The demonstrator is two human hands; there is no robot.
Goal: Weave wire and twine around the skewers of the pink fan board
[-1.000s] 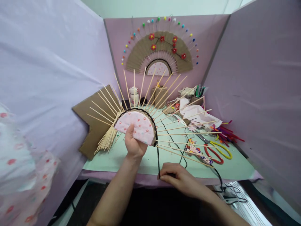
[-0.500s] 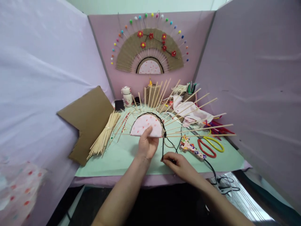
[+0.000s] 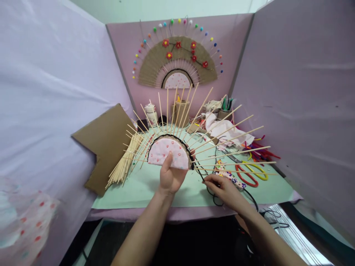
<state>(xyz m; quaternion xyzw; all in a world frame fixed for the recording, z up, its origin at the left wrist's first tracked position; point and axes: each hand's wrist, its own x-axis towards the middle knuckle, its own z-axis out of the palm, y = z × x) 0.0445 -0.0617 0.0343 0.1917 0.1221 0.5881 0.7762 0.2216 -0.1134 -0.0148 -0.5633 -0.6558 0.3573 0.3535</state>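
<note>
My left hand [image 3: 172, 178] grips a half-round fan base [image 3: 181, 153] covered in pink dotted cloth, thumb on its front and the other fingers mostly hidden behind. Thin wooden sticks [image 3: 206, 96] spread out from its curved edge like rays. Black cord [image 3: 200, 175] runs along that curve and comes off the right corner. My right hand [image 3: 220, 186] pinches this cord a little below and right of the base, and a loose loop hangs under the fingers. Just behind the right hand lies a flower-patterned glue gun [image 3: 229, 176], partly covered by the sticks.
Scissors [image 3: 246, 175] with red and yellow handles lie at right, near pink cloth [image 3: 222, 127] and pipe cleaners [image 3: 262, 153]. A stick bundle [image 3: 123, 166] and brown cardboard [image 3: 104, 136] are at left. A finished fan [image 3: 177, 55] hangs on the back panel.
My right hand has moved right and slightly up, pulling the cord from hanging straight down to a slant. The fan base has shifted slightly left and down and turned, showing more sticks on its left.
</note>
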